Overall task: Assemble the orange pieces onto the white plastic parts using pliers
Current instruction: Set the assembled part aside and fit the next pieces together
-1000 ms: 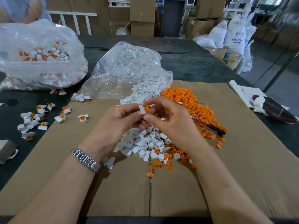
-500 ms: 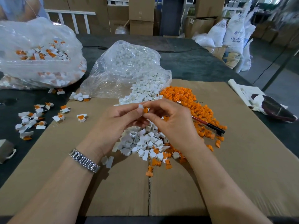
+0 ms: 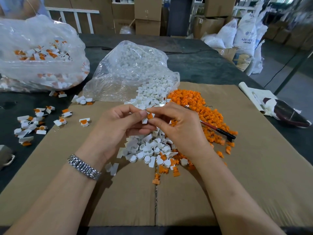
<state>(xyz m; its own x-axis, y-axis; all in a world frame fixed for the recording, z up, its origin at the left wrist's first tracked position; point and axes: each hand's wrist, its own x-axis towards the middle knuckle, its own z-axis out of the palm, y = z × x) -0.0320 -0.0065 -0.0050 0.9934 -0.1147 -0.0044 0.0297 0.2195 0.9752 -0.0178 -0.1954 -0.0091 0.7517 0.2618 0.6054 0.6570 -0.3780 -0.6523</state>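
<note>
My left hand (image 3: 118,126) pinches a small white plastic part (image 3: 145,119) above the cardboard. My right hand (image 3: 177,126) pinches an orange piece (image 3: 149,116) that sits against that white part. Below the hands lies a heap of loose white parts (image 3: 147,150) mixed with a few orange ones. A pile of orange pieces (image 3: 199,112) spreads to the right. The red and black pliers (image 3: 216,128) lie on that orange pile, untouched, partly hidden by my right hand.
A clear bag of white parts (image 3: 130,72) lies open behind the hands. A second bag (image 3: 39,56) at far left holds joined white-and-orange pieces, and several more (image 3: 39,121) lie scattered on the dark table. Cardboard sheet (image 3: 254,167) covers the work area. A rolled paper bundle (image 3: 277,106) lies at right.
Both hands have stayed together above the white heap. The orange piece has turned from the top of the white part to its right side between my fingertips.
</note>
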